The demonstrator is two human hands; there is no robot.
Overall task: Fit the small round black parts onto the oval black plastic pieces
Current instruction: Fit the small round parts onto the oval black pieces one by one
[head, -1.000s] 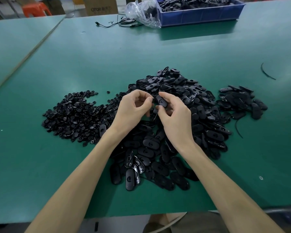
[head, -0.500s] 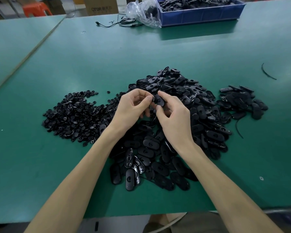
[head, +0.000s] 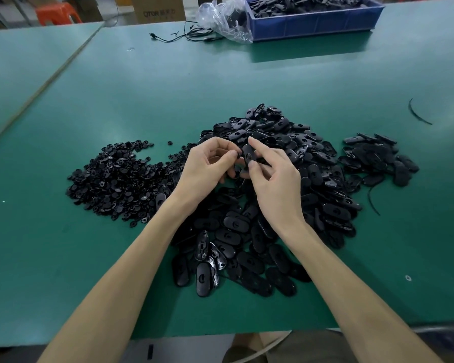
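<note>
My right hand (head: 275, 184) pinches one oval black plastic piece (head: 247, 152) between forefinger and thumb, held upright above the middle heap. My left hand (head: 207, 170) pinches a small round black part (head: 238, 154) at its fingertips, right against the oval piece's left edge. A big heap of oval black pieces (head: 286, 205) lies under and around both hands. A heap of small round black parts (head: 118, 176) spreads to the left. A smaller heap of oval pieces (head: 378, 161) sits apart on the right.
The green table (head: 168, 87) carries a blue bin (head: 312, 20) of black pieces at the far edge, with a clear plastic bag (head: 223, 17) and a black cable (head: 184, 36) beside it. A thin black strip (head: 417, 113) lies far right. The table's front edge is close to me.
The oval piece has turned more upright in my right hand, and my left fingertips have brought the round part up against it. Both hands stayed over the middle heap.
</note>
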